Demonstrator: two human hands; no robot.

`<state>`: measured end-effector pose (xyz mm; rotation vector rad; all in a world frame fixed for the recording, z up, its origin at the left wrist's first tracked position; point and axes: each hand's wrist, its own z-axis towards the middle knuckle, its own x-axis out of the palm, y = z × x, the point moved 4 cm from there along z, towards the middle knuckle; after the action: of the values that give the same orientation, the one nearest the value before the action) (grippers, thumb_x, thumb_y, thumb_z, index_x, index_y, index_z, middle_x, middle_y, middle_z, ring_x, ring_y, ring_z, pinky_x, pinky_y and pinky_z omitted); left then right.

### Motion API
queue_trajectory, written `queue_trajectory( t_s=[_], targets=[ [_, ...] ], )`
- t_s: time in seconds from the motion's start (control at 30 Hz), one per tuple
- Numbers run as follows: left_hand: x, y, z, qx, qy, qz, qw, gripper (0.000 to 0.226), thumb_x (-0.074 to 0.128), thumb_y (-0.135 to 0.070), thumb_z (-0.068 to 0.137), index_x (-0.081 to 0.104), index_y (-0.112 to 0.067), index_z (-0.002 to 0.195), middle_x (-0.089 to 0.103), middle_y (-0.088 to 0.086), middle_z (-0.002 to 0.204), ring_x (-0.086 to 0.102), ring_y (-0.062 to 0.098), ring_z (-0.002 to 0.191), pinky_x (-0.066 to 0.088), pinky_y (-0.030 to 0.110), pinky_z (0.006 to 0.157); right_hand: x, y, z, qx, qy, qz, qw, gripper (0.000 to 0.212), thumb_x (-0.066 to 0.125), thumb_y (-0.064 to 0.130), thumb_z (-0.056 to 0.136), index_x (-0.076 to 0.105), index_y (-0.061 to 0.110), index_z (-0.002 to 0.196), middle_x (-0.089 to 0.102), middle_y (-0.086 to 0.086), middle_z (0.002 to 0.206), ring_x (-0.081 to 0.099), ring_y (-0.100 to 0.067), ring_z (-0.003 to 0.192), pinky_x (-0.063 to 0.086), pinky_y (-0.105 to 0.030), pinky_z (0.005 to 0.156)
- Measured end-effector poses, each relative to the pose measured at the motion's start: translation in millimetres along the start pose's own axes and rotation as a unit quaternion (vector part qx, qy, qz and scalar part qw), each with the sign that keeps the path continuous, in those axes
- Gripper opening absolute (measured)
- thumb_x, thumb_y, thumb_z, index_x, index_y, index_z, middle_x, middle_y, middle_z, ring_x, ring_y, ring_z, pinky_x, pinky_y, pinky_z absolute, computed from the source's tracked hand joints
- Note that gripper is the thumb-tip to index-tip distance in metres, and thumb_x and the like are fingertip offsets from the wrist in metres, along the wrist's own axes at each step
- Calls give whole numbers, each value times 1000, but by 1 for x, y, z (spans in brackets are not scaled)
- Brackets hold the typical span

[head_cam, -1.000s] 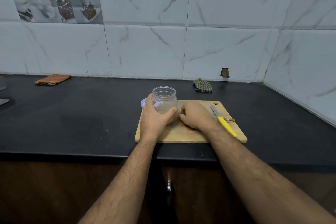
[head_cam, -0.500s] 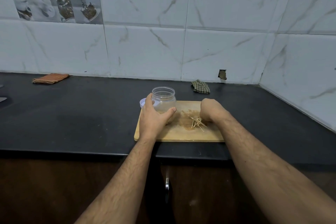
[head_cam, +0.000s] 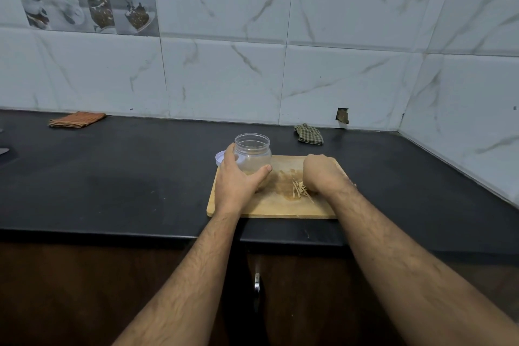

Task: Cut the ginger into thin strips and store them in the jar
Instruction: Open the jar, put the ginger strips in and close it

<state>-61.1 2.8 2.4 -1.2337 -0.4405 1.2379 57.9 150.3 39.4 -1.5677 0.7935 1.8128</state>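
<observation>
A clear plastic jar (head_cam: pixel 252 153) stands open on the back left part of the wooden cutting board (head_cam: pixel 269 209). My left hand (head_cam: pixel 238 180) grips the jar from the near side, thumb on its right wall. A small pile of thin ginger strips (head_cam: pixel 300 190) lies mid-board on a damp stain. My right hand (head_cam: pixel 323 174) rests knuckles-up just right of the strips, fingers curled under and hidden. The yellow-handled knife is out of sight beneath that hand and forearm. A ginger scrap (head_cam: pixel 354 184) peeks out by the wrist.
The jar's pale lid (head_cam: pixel 220 157) lies on the black counter (head_cam: pixel 126 182) behind my left hand. An orange cloth (head_cam: pixel 77 119) sits far back left, a green checked cloth (head_cam: pixel 309 134) behind the board. Tiled walls close the back and right. The counter edge runs just below the board.
My right hand has left the spot beside the jar and moved right, uncovering the ginger strips and covering the knife. My left hand has kept its hold on the jar.
</observation>
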Motion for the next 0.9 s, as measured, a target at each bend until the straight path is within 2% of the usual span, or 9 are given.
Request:
queue_trajectory(
  t_s=[0.13, 0.27, 0.33, 0.43, 0.5, 0.6, 0.67, 0.73, 0.9],
  targets=[
    [0, 1, 0, -2, 2, -1, 1000, 93, 77, -55, 71, 29, -30, 147, 50, -5, 139, 47, 17, 127, 37, 27, 93, -5, 11, 1, 9, 40, 21, 999, 25, 50, -1, 89, 48, 11, 67, 52, -4, 69, 51, -20, 60, 42, -32, 60],
    [0, -1, -1, -2, 1, -5, 1000, 92, 77, -53, 71, 30, -30, 146, 50, -5, 137, 48, 17, 125, 35, 25, 90, -11, 9, 2, 32, 57, 50, 997, 18, 53, 8, 91, 51, 11, 74, 56, -3, 73, 55, -19, 65, 44, -30, 57],
    [-1, -1, -1, -4, 0, -6, 1000, 92, 77, -54, 71, 31, -30, 146, 50, -6, 137, 49, 16, 124, 35, 25, 90, -7, 11, 1, 38, 84, 53, 994, 17, 64, 21, 89, 55, 11, 79, 59, -2, 75, 59, -19, 68, 47, -29, 58],
    [-1, -2, -2, -4, -1, -5, 1000, 91, 77, -53, 71, 31, -31, 146, 51, -7, 136, 49, 16, 124, 34, 24, 89, -3, 19, 0, 31, 87, 29, 995, 34, 80, 35, 79, 54, 14, 80, 59, -1, 76, 60, -22, 74, 46, -29, 62],
    [-1, -3, -2, -4, -1, -5, 1000, 90, 78, -52, 71, 31, -30, 146, 51, -6, 136, 48, 16, 123, 34, 24, 88, -4, 23, -1, 29, 73, 19, 997, 30, 80, 25, 80, 53, 13, 76, 60, -2, 77, 61, -22, 74, 49, -30, 61],
    [-1, -4, -3, -2, -1, -3, 1000, 90, 78, -51, 72, 31, -30, 146, 51, -6, 135, 49, 16, 123, 34, 23, 88, -5, 22, 1, 52, 84, 52, 994, 16, 74, 10, 83, 59, 8, 81, 67, -7, 82, 69, -23, 78, 60, -33, 71],
    [-2, -5, -3, -2, 0, -4, 1000, 90, 78, -50, 72, 31, -30, 146, 51, -6, 134, 49, 17, 122, 34, 24, 87, -4, 17, 4, 75, 93, 87, 989, 11, 74, 7, 84, 63, 6, 85, 70, -8, 81, 72, -22, 72, 62, -34, 70],
    [-2, -5, -4, -3, 1, -5, 1000, 91, 78, -50, 72, 30, -29, 146, 50, -6, 135, 49, 17, 122, 34, 24, 87, -1, 13, 6, 86, 89, 107, 987, 14, 71, 5, 85, 60, 6, 79, 70, -9, 77, 71, -21, 64, 62, -33, 65],
    [-3, -5, -4, -1, 1, -9, 1000, 91, 78, -50, 72, 30, -30, 146, 50, -6, 136, 48, 16, 124, 34, 24, 88, 0, 17, 8, 61, 55, 69, 994, 19, 69, 5, 84, 54, 10, 74, 66, -7, 79, 71, -24, 79, 62, -36, 72]
  ],
)
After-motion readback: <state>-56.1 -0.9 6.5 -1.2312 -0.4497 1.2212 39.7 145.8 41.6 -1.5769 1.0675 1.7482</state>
